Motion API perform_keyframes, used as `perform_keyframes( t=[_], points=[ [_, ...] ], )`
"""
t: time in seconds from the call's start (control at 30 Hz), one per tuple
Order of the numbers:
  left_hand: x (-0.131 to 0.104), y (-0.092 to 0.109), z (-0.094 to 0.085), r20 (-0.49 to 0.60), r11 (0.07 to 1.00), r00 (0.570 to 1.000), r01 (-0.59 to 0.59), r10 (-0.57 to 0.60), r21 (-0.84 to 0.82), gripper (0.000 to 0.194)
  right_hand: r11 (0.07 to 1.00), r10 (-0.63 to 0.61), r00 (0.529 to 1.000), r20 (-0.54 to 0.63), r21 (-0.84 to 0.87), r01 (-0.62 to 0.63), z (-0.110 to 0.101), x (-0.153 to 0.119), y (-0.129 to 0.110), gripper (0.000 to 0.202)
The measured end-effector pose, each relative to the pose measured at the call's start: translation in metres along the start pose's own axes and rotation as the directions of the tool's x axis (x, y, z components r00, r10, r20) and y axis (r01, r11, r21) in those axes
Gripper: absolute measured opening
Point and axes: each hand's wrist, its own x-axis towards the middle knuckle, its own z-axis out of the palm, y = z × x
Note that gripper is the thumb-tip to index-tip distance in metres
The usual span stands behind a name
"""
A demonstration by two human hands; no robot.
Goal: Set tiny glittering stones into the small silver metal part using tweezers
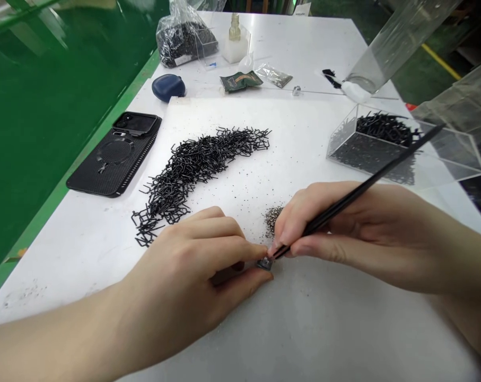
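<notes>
Between the thumb and index finger of my left hand [200,265] is a small dark metallic piece [265,262], held close to the white work surface. My right hand [343,233] grips a pair of black tweezers [355,193], slanting up to the right. The tweezer tips touch or nearly touch the small piece; whether they pinch anything is too small to tell. Just beyond my right fingertips lies a little heap of tiny brass-coloured bits [272,220]. A curved pile of thin bent black pieces [200,164] spreads beyond my left hand.
A black phone case or phone [115,154] lies at left, near a dark blue rounded object [168,87]. At right stands a clear box [343,146] of black pieces, near a tilted clear cylinder [399,48]. Plastic bags [184,40] and a small glass bottle [234,27] stand behind.
</notes>
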Motion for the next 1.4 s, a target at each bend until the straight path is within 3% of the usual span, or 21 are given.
perform_keyframes(
  t=[0.33,0.47,0.53,0.6,0.7,0.87,1.0,1.17,1.27,1.4],
  points=[
    [-0.002,0.001,-0.001,0.004,1.000,1.000,0.003,-0.003,-0.019,0.009,0.999,-0.007,1.000,-0.018,-0.031,0.006,-0.001,0.001,-0.004,0.006],
    [-0.004,-0.003,0.004,-0.030,1.000,0.999,-0.016,0.016,-0.016,0.009,0.986,-0.102,0.971,-0.218,-0.155,0.068,-0.011,-0.003,-0.011,0.009],
    [-0.006,-0.006,0.009,-0.093,0.999,0.995,-0.046,0.044,-0.022,0.008,0.939,-0.204,0.922,-0.329,-0.332,0.089,-0.021,-0.008,-0.014,0.013],
    [-0.008,-0.010,0.012,-0.109,0.999,0.993,-0.050,0.048,-0.011,0.006,0.841,-0.274,0.897,-0.348,-0.538,0.048,-0.033,-0.015,-0.016,0.012],
    [-0.009,-0.012,0.013,-0.105,0.999,0.993,-0.045,0.045,0.000,0.006,0.700,-0.232,0.945,-0.231,-0.714,-0.003,-0.050,-0.023,-0.017,0.017],
    [-0.010,-0.012,0.012,-0.108,1.000,0.994,-0.030,0.030,0.007,0.007,0.627,-0.099,0.986,-0.137,-0.777,-0.046,-0.057,-0.029,-0.014,0.038],
    [-0.008,-0.014,0.012,-0.100,0.999,0.995,-0.030,0.032,0.023,0.009,0.645,-0.029,0.994,-0.102,-0.762,-0.059,-0.052,-0.030,-0.011,0.038],
    [-0.007,-0.017,0.016,-0.110,0.997,0.992,-0.059,0.065,0.054,0.011,0.526,-0.093,0.946,-0.309,-0.822,-0.217,-0.048,-0.036,-0.015,0.031],
    [-0.008,-0.018,0.019,-0.117,0.996,0.990,-0.069,0.077,0.064,0.010,0.451,-0.127,0.918,-0.376,-0.846,-0.284,-0.045,-0.026,-0.029,0.029],
    [-0.007,-0.019,0.021,-0.112,0.995,0.990,-0.084,0.089,0.050,0.009,0.453,-0.087,0.940,-0.329,-0.853,-0.257,-0.032,0.020,-0.044,0.035]
  ],
)
